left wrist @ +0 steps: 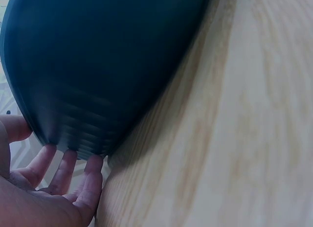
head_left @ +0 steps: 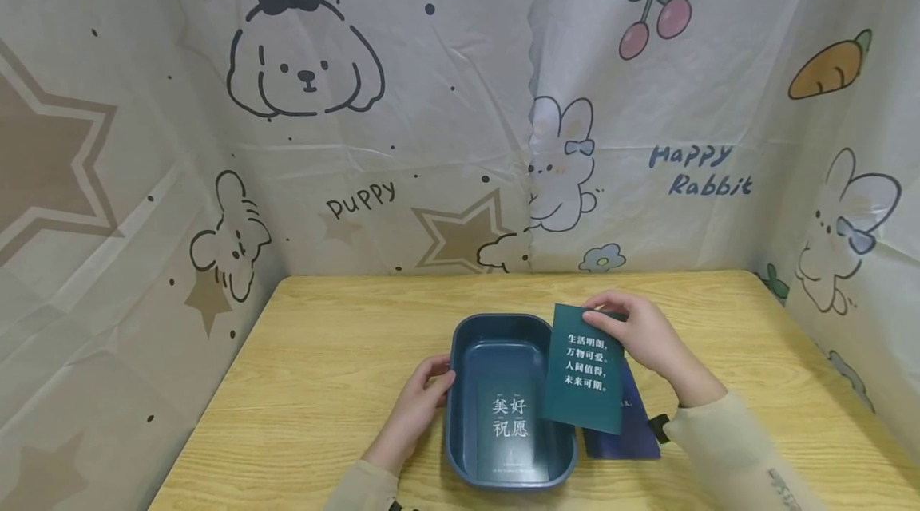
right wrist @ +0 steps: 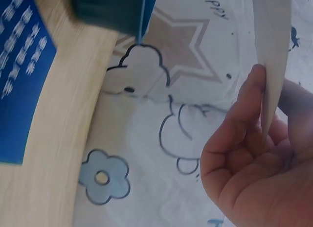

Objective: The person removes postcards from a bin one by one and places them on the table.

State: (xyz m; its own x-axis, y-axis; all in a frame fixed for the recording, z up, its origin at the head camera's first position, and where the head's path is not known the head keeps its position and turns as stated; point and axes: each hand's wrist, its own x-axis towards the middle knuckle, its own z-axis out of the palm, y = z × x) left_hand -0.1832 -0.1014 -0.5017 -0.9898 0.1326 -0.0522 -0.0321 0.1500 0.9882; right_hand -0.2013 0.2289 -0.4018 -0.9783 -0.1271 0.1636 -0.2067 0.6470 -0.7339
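A deep teal rectangular box (head_left: pixel 467 359) with rounded corners sits on the table. My left hand (head_left: pixel 420 407) grips its left side, thumb at the rim and fingertips (left wrist: pixel 95 163) against the outer wall. Inside the box, toward its near end, lies a dark green card (head_left: pixel 512 451) with white characters. My right hand (head_left: pixel 647 339) pinches another green card (head_left: pixel 584 395) by its upper right corner, thumb on the printed face. This card is tilted and overlaps the box's right rim in the head view; its pale back (right wrist: pixel 274 36) shows in the right wrist view.
A blue card (head_left: pixel 632 435) with white writing lies on the table right of the box, partly hidden by the raised card. The wood-grain table (head_left: pixel 323 367) is enclosed by a pale curtain (head_left: pixel 446 136) printed with cartoon animals and stars.
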